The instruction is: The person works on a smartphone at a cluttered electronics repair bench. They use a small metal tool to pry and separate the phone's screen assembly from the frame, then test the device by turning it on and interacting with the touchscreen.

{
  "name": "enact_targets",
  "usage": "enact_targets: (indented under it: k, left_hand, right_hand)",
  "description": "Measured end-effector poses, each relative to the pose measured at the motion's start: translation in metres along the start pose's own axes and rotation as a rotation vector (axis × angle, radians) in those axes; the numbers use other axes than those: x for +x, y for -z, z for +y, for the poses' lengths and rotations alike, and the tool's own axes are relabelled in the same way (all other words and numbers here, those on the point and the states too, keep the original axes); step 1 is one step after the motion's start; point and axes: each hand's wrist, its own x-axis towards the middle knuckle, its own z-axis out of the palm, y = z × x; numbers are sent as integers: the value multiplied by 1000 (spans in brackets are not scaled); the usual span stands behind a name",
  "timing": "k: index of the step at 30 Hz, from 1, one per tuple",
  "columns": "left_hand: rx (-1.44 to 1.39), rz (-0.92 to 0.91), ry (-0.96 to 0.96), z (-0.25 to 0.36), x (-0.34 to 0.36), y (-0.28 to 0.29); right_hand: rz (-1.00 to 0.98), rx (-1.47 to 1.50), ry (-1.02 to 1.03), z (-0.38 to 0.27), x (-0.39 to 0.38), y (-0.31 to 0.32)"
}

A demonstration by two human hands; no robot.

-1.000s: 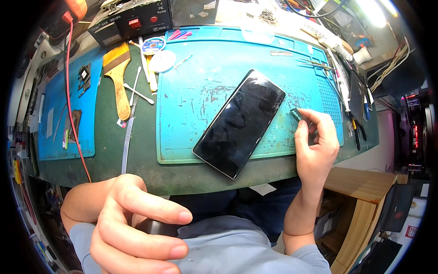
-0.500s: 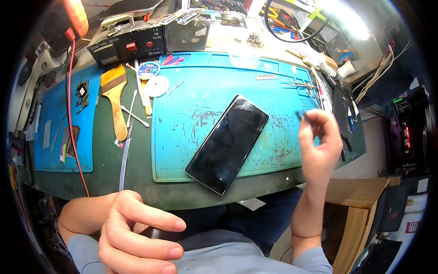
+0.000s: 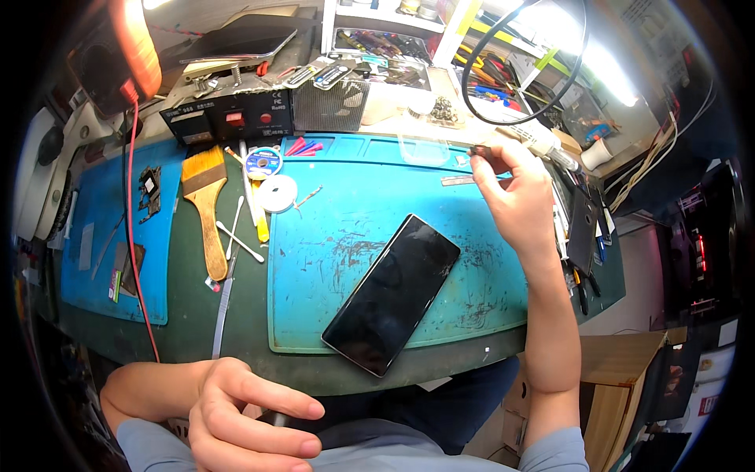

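A black smartphone (image 3: 392,293) lies screen up and slanted on the blue work mat (image 3: 338,236), untouched. My right hand (image 3: 511,197) is raised over the mat's far right corner, its thumb and forefinger pinched on a small dark part (image 3: 477,150); what the part is I cannot make out. My left hand (image 3: 248,421) hangs below the table's near edge, close to my body, fingers loosely curled and holding nothing.
A wooden-handled brush (image 3: 206,206), cotton swabs (image 3: 236,236) and tape rolls (image 3: 275,191) lie left of the mat. A second blue mat (image 3: 110,236) sits further left. A black power unit (image 3: 228,118) stands at the back, with a red cable (image 3: 130,236). Hand tools (image 3: 578,228) crowd the right edge.
My right hand has lifted from beside the phone's right side and moved toward the far right corner, still pinching the small part. The view has tilted. Phone and left hand stay put.
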Motion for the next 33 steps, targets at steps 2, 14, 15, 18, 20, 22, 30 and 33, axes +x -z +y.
enact_targets:
  k: [2, 14, 15, 18, 20, 22, 30, 33]
  left_hand:
    - [-7, -14, 12, -1, 0, 0]
    - [-132, -57, 43, -1, 5, 1]
    - [-130, -55, 40, -1, 4, 1]
    - [-127, -49, 33, -1, 4, 0]
    - [-130, -43, 28, -1, 4, 0]
    - [-132, -36, 27, -1, 4, -1]
    - [-134, -55, 34, -1, 3, 2]
    - [-144, -42, 20, -3, 5, 0]
  right_hand:
    - [23, -18, -42, 3, 0, 5]
    - [-196, 48, -3, 4, 1, 8]
    - [-200, 43, 89, 11, 1, 5]
    - [-234, 57, 157, 6, -3, 2]
    - [-270, 34, 193, 3, -3, 3]
    - [-342, 166, 85, -8, -7, 4]
    - [-432, 163, 60, -18, -12, -2]
    - [-398, 150, 30, -18, -11, -1]
